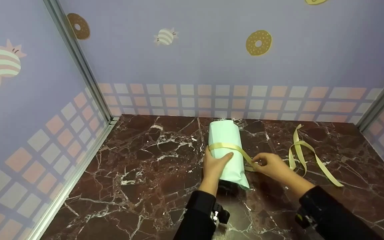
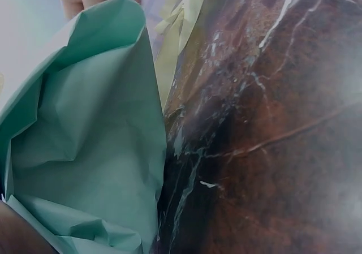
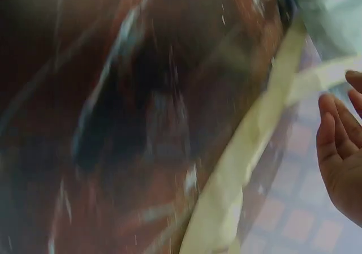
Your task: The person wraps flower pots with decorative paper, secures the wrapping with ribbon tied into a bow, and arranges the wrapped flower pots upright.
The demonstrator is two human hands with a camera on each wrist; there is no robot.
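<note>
A bundle wrapped in pale mint-green paper point(image 1: 227, 163) lies lengthwise on the marble-patterned surface. Its folded paper fills much of the left wrist view. My left hand point(image 1: 213, 166) grips the bundle from the left, thumb on top, its other fingers mostly hidden. A pale yellow ribbon point(image 1: 225, 145) crosses the bundle's upper side and slants down to the right. There my right hand point(image 1: 270, 165) pinches the ribbon between thumb and fingers. In the right wrist view, the ribbon point(image 3: 226, 192) hangs slack past the fingers. Something dark shows under the bundle's near end.
To the right, a looped length of yellow ribbon point(image 1: 300, 146) lies on the dark red marble-patterned surface point(image 1: 138, 193). Behind stands a lilac wall point(image 1: 208, 63) with printed sweets and checks. Another patterned wall point(image 1: 28, 100) borders the left side.
</note>
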